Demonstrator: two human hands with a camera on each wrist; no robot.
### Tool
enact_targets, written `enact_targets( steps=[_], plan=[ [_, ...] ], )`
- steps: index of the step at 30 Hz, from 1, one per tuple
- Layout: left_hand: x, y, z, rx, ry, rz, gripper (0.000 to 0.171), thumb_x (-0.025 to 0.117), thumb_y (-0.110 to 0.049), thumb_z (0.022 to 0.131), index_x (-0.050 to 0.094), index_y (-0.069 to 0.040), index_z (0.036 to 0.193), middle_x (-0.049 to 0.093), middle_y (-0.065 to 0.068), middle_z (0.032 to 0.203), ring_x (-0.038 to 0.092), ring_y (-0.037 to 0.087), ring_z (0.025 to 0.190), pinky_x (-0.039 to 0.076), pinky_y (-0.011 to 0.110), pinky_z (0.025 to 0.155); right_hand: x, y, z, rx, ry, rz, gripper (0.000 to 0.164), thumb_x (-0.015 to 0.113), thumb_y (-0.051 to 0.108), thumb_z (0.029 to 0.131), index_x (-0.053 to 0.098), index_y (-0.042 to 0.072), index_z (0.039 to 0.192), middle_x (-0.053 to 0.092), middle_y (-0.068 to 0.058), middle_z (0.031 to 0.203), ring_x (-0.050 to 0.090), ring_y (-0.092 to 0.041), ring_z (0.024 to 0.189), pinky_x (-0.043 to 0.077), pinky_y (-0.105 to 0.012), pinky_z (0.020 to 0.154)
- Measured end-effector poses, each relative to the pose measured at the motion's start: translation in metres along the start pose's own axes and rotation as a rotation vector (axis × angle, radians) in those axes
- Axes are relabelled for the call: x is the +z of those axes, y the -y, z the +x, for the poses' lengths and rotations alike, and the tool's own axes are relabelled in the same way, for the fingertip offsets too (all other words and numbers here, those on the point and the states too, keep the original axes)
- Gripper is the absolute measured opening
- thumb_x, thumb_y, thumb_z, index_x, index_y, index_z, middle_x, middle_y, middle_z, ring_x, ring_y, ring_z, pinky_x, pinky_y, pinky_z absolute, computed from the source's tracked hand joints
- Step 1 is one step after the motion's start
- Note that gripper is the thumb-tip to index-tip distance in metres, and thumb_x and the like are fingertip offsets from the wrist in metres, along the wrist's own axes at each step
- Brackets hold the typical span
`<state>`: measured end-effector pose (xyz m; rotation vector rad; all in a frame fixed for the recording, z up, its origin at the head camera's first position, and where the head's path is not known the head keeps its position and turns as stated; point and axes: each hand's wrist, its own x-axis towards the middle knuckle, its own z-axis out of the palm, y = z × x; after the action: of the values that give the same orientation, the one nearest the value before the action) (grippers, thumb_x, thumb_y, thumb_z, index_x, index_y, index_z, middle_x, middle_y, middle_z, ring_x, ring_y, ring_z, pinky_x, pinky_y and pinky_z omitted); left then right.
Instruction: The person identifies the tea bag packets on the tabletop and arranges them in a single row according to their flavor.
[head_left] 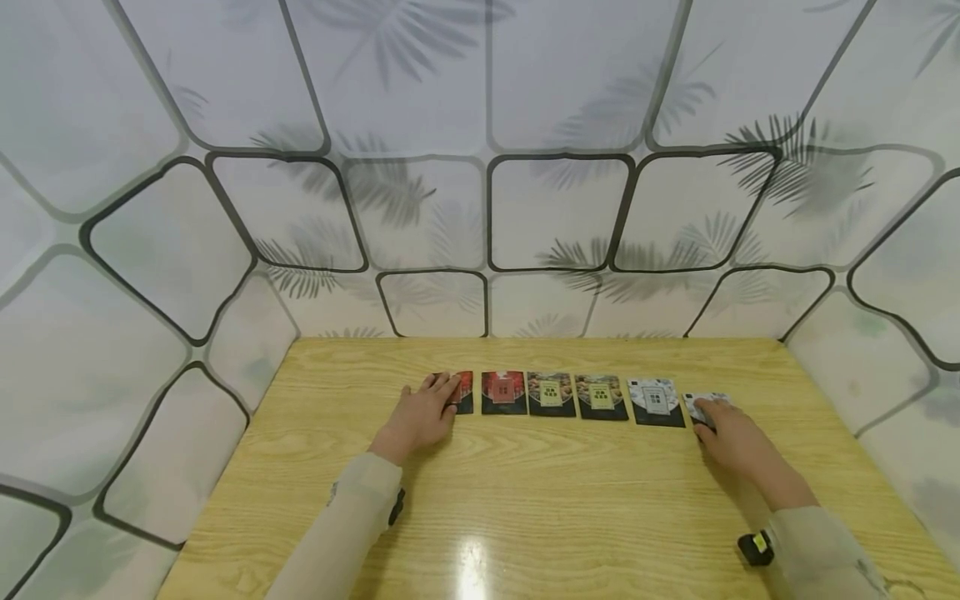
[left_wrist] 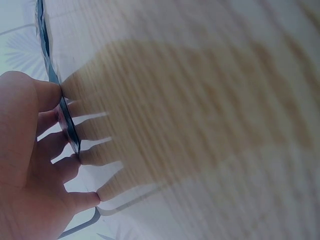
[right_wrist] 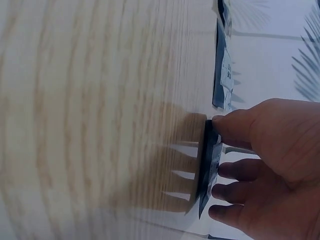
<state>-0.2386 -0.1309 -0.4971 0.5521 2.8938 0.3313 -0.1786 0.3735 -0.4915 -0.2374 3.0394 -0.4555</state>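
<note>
Six-packet-style row aside, several small flat packets lie side by side on the table. In the head view my left hand (head_left: 423, 414) rests on the leftmost red-and-black packet (head_left: 465, 393), covering much of it. The left wrist view shows that hand (left_wrist: 35, 155) with fingers spread, fingertips touching the packet (left_wrist: 70, 127) and the tabletop. At the row's right end my right hand (head_left: 738, 442) touches a white-and-black packet (head_left: 693, 410), partly hidden beneath it. Seen from the right wrist, the thumb of the hand (right_wrist: 270, 160) meets one end of this packet (right_wrist: 209, 160); its extended fingers touch the face.
Between the hands lie another red packet (head_left: 504, 393), two yellow-labelled packets (head_left: 551, 394) and a white-and-black packet (head_left: 656, 402). A wood-grain table (head_left: 525, 500) meets a patterned backdrop (head_left: 555, 217) behind and at both sides.
</note>
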Motion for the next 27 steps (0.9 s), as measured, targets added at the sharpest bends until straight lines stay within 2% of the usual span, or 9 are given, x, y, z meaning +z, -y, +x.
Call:
enact_targets(
  steps=[27],
  plan=[
    [-0.001, 0.0, -0.003, 0.014, -0.006, 0.01, 0.059, 0.045, -0.032, 0.113, 0.032, -0.014, 0.167, 0.034, 0.014, 0.172, 0.031, 0.04, 0.159, 0.029, 0.075, 0.12, -0.002, -0.001, 0.017, 0.043, 0.037, 0.022, 0.053, 0.054, 0.013, 0.107, 0.043, -0.018, 0.149, 0.038, -0.049, 0.15, 0.035, -0.069, 0.138, 0.035, -0.078, 0.111]
  ],
)
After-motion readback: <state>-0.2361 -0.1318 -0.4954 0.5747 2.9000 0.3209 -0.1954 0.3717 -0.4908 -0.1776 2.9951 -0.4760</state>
